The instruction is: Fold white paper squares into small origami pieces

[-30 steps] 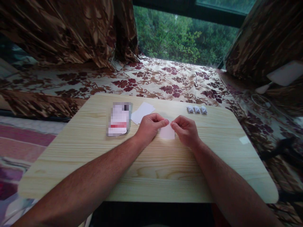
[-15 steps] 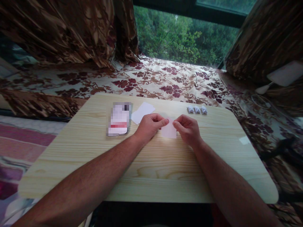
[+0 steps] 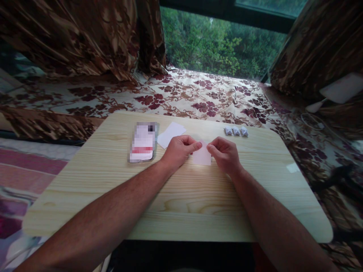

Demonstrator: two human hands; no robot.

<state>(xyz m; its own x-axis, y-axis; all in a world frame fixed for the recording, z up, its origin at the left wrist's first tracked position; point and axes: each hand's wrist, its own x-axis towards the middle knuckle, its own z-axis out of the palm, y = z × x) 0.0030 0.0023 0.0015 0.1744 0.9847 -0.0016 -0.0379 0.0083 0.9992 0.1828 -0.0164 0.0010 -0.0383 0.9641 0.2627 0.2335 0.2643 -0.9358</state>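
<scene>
A small pale sheet of paper (image 3: 202,155) is held upright or slightly tilted just above the wooden table (image 3: 195,204). My left hand (image 3: 183,149) pinches its upper left part between thumb and bent fingers. On the other side, my right hand (image 3: 225,153) is closed on the upper right edge. More white paper sheets (image 3: 171,133) lie loosely overlapped beyond my left wrist. Three small folded white paper pieces (image 3: 236,131) sit in a row past my right hand, near the table's far edge.
Left of the loose sheets lies a blurred, phone-like flat object (image 3: 143,141) with a red band. A white patch (image 3: 292,168) marks the table's right side. Behind the table is a ledge with floral cloth (image 3: 204,94), flanked by curtains (image 3: 85,41). A white lamp-like object (image 3: 340,88) stands at right.
</scene>
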